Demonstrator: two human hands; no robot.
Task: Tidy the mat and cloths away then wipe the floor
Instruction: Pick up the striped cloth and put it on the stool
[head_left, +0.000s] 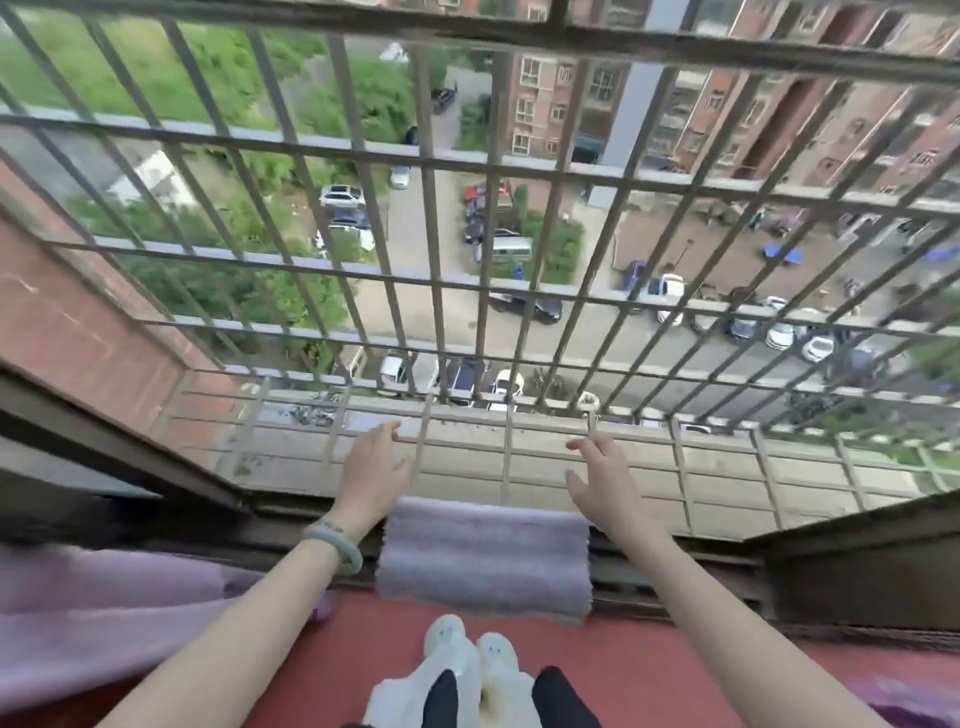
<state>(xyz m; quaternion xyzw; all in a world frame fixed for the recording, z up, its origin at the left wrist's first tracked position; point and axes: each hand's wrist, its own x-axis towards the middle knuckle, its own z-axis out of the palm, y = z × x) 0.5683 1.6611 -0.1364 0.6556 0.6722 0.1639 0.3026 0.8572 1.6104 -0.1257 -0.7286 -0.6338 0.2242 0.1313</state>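
Open window, high up, with a barred cage (434, 291) outside it. Street and parked cars far below. Red floor (649, 670) inside.

Task state, as I read it:
- Lilac mat (485, 561) is draped over the window sill (675, 566), hanging down the near side. Looks put out to air, not yet stowed.
- A pale purple cloth (104, 613) is bunched at near left, and a darker one (924, 701) sits at the near right corner. Both are still to be tidied.
- No wiping tool in either hand, so the floor wipe looks not begun.

Hands, both out past the sill over the cage floor:
- Left hand (374, 467): fingers (387, 430) nearly straight, tips at a cage bar, holding nothing.
- Right hand (602, 478): fingers (579, 444) loosely spread and empty. Tips are just below a small pale clip (589, 402) on the rail; contact cannot be told.
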